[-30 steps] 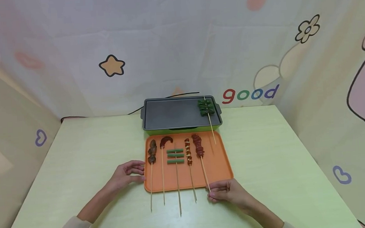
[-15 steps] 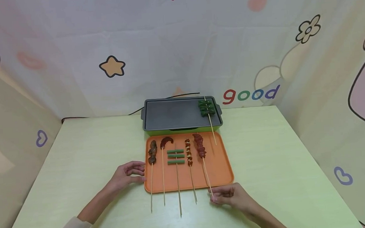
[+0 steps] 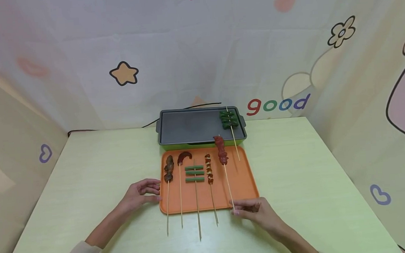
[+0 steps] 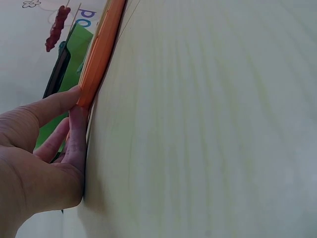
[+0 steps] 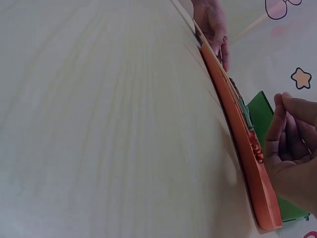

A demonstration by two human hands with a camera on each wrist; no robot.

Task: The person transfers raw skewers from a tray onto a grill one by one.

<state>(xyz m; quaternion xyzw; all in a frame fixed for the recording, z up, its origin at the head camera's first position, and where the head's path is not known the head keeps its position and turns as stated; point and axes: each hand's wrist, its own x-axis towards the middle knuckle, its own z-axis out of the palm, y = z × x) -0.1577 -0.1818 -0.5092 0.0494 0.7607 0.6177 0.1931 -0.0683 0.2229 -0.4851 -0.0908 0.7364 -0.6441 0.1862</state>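
My right hand (image 3: 258,214) pinches the lower stick of a red meat skewer (image 3: 221,150) between thumb and fingertips. The skewer's meat is raised in front of the grill's near edge. In the right wrist view the right hand (image 5: 292,144) has thumb and fingertip together, the stick hard to make out. My left hand (image 3: 141,194) holds the left rim of the orange tray (image 3: 242,190), fingertips at its edge in the left wrist view. On the tray lie a brown chunk skewer (image 3: 169,169), a curled dark-red skewer (image 3: 184,156), a green-stick skewer (image 3: 195,172) and a thin red-and-white skewer (image 3: 209,168).
Behind the tray stands a grill (image 3: 192,125) with a dark flat plate and green body. A green vegetable skewer (image 3: 228,119) lies at its right end, stick jutting over the tray. A black cable (image 3: 151,122) runs behind. Pale tabletop (image 3: 288,163) extends on both sides.
My right hand first drew the meat skewer slightly toward me and right, then raised it forward, its meat now overlapping the grill's front. My left hand stays at the tray's rim.
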